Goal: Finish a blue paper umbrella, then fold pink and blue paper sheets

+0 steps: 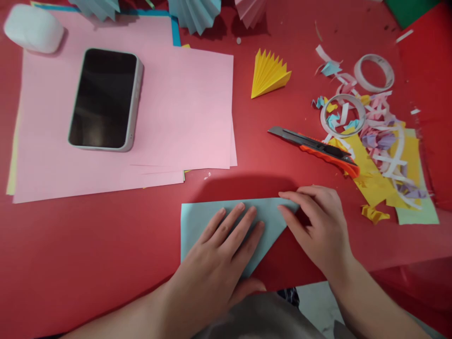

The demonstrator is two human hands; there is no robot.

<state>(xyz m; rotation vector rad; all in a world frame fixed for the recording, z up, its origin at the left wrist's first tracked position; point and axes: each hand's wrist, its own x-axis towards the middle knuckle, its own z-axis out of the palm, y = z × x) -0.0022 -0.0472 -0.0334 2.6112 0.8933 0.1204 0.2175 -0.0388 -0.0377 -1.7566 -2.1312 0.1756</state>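
A sheet of light blue paper (201,216) lies on the red table near its front edge, with a slanted edge on its right side. My left hand (226,254) rests flat on the sheet, fingers stretched out and slightly spread. At the sheet's pointed right corner, my right hand (318,226) pinches the paper between thumb and forefinger; its other fingers are curled and partly hidden. Beyond the right hand lies an orange and black utility knife (318,148) with some blade showing. A yellow pleated paper fan (270,73) sits farther back.
Pink paper sheets (190,108) cover the left side, bearing a black-screened device (104,99) and a white rounded case (33,28). To the right, tape rings (374,73) lie among paper scraps (379,136). Blue pleated paper (194,14) stands at the back.
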